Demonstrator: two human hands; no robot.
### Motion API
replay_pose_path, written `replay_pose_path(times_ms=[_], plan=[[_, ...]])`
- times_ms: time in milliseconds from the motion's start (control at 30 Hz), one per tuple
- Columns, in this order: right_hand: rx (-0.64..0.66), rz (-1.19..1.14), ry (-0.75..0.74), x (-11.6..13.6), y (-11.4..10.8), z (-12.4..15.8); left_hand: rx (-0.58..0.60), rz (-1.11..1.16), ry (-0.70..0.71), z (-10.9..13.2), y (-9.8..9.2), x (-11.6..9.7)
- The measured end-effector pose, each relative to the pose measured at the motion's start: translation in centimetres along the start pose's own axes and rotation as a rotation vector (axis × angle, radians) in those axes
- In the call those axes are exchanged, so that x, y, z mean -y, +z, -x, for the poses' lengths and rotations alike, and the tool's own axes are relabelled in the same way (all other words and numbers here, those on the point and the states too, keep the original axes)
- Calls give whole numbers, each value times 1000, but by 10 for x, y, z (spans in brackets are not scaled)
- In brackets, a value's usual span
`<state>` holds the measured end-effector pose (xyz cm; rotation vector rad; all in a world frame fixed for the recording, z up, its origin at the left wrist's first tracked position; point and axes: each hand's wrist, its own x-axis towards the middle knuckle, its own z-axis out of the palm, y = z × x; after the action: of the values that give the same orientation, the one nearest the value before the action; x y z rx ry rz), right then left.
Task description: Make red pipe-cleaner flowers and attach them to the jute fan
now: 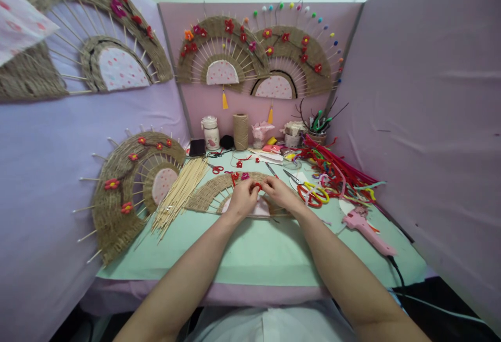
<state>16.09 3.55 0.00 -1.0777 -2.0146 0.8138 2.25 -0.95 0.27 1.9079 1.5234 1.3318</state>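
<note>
Over a half-round twine fan [207,196] lying on the table, my two hands meet at a small red pipe-cleaner piece [258,187]. The fingertips of my left hand [243,197] pinch it from the left. From the right, my right hand [278,193] has its fingers closed on the same piece. Its exact shape is mostly hidden by my fingers. Just behind my hands, a magenta flower [245,176] and a red flower [235,176] sit on the fan's upper band. A white dotted half-circle [261,208] fills the fan's centre, partly covered by my left hand.
Bamboo sticks [180,190] lie left, beside a finished fan [117,196]. Red scissors [216,169] rest behind them. To the right are yellow-handled scissors [319,193], a heap of pipe cleaners [332,167] and a pink glue gun [368,232] with a cord. A twine spool [240,132] stands behind.
</note>
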Motion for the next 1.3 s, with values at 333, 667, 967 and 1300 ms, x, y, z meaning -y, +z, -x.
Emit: replay_pose_path(times_ms=[333,667,967,1300], plan=[[123,-168,64,7,-14,3,102,271,-260,-6,1,11],[86,-134,40,9,-17,5,154,720,-460,-5,-3,1],[165,-248,69,14,-27,8,263,917,-568,-6,-6,-2],[140,-240,100,14,-27,9,297,789,-506,-5,-9,-2]])
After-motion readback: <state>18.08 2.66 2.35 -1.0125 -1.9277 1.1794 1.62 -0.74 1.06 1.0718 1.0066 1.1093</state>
